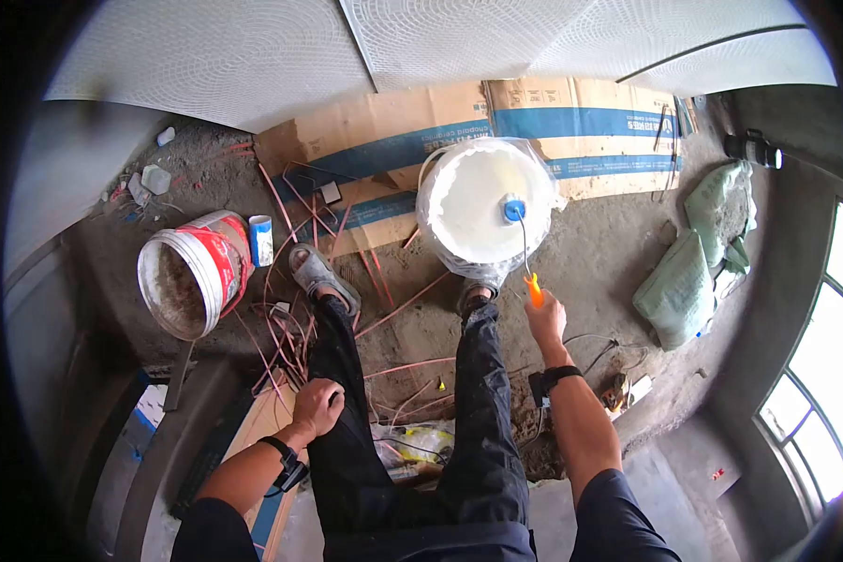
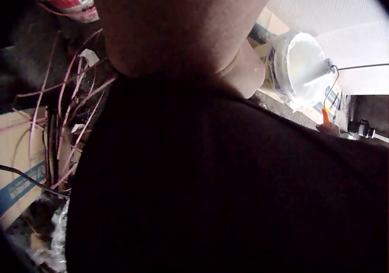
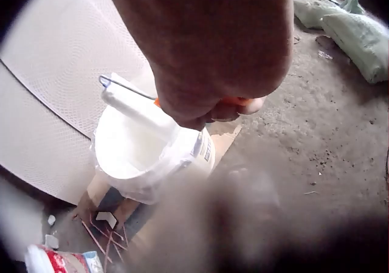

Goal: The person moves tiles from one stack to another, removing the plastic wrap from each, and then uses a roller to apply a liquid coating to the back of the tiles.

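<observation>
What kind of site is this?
Probably a building interior under construction or renovation. The floor is rough and dirty, the grey walls look unfinished, and a roller sits over an open bucket of white, paint-like material.

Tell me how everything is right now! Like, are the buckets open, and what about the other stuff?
White bucket: open, white stuff inside.
Red-and-white bucket: open, dirty inside.
Paint roller: held at the white bucket's mouth.
Cardboard: spread flat, smudged.
Green sacks: lying on the floor, crumpled.
Right hand: holding the roller's orange handle.
Left hand: resting on the leg.
</observation>
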A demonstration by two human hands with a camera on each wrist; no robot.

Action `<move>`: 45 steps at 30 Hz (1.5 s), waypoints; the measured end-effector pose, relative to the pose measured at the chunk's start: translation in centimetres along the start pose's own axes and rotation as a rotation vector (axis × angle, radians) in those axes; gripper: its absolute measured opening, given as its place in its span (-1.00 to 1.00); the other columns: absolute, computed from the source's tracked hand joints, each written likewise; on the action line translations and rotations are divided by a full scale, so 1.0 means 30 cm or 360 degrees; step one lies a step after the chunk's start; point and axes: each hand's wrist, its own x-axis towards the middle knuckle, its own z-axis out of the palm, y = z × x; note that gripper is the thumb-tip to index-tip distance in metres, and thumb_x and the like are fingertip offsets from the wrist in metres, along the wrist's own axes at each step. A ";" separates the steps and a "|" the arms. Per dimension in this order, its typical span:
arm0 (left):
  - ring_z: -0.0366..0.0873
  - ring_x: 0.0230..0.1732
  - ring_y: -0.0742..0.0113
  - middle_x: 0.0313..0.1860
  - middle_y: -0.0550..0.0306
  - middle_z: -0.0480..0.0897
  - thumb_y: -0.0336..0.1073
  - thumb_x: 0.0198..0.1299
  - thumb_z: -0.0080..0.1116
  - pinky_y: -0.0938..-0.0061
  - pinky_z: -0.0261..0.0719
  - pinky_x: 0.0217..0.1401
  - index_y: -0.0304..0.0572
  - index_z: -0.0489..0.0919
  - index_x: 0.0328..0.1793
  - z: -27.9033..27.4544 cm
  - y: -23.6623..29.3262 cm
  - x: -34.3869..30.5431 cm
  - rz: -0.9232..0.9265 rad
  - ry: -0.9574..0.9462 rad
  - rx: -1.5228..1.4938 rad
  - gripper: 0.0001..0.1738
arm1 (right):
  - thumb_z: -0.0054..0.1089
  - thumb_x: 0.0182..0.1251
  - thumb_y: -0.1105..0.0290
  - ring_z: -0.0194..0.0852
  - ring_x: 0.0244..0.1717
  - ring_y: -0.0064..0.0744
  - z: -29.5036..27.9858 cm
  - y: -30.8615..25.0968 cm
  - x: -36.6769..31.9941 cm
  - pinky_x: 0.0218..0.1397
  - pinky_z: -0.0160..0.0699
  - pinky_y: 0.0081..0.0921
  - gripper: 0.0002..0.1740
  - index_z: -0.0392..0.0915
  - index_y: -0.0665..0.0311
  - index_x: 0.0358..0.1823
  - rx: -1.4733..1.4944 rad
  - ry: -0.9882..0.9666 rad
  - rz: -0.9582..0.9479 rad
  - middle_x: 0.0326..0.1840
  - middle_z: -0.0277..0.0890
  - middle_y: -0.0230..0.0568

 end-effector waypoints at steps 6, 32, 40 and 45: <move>0.58 -0.16 -0.06 -0.31 -0.02 0.63 -0.31 0.11 0.15 0.15 0.53 -0.07 -0.16 0.58 -0.30 0.002 0.008 -0.002 0.0024 0.0045 -0.0004 -0.90 | 0.28 0.14 0.29 0.43 -0.61 -0.43 -0.040 0.010 0.046 -0.52 0.39 -0.43 -0.73 0.51 0.36 -0.27 0.0820 -0.0529 0.0212 -0.45 0.63 -0.13; 0.56 -0.12 -0.04 -0.27 0.03 0.64 -0.27 0.10 0.17 0.14 0.51 -0.03 -0.13 0.60 -0.27 0.039 -0.005 -0.016 0.0002 0.0002 0.0013 -0.87 | 0.26 -0.06 0.47 0.36 -0.43 -0.55 -0.063 0.013 0.031 -0.31 0.39 -0.53 -0.75 0.44 0.27 -0.31 0.0957 -0.0487 -0.0065 -0.47 0.38 -0.41; 0.57 -0.12 -0.04 -0.27 0.02 0.64 -0.29 0.11 0.16 0.14 0.51 -0.04 -0.15 0.60 -0.27 0.036 -0.010 -0.011 -0.0010 -0.0006 0.0002 -0.87 | 0.40 0.03 0.31 0.45 -0.41 -0.49 -0.106 -0.073 -0.014 -0.32 0.44 -0.44 -0.68 0.45 0.31 -0.30 0.0936 -0.0535 -0.0037 -0.52 0.43 -0.35; 0.57 -0.14 -0.04 -0.28 0.01 0.63 -0.29 0.11 0.15 0.15 0.51 -0.04 -0.16 0.59 -0.28 0.031 0.000 -0.012 0.0000 0.0011 -0.0014 -0.88 | 0.39 0.13 0.10 0.53 -0.41 -0.18 -0.055 -0.070 0.012 -0.29 0.47 -0.28 -0.55 0.47 0.37 -0.28 0.0502 -0.0388 -0.0161 -0.48 0.53 -0.04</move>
